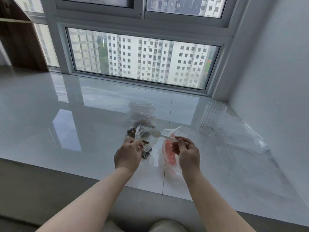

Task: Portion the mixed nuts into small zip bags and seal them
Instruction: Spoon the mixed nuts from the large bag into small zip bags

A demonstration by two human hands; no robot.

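Holding the small zip bag (147,139) pinched at its mouth in my left hand (128,154), just above the counter (66,123), my right hand (187,154) pinches the white scoop (158,133) beside it. If my left grip lets the mouth sag, nuts could spill onto the loose nuts (132,131) below.

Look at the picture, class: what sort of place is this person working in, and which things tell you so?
Probably a high-rise flat, at a bay-window ledge used as a worktop. Clues: the glossy white sill, the sliding window looking out on tower blocks, and a wooden shelf unit at the left.
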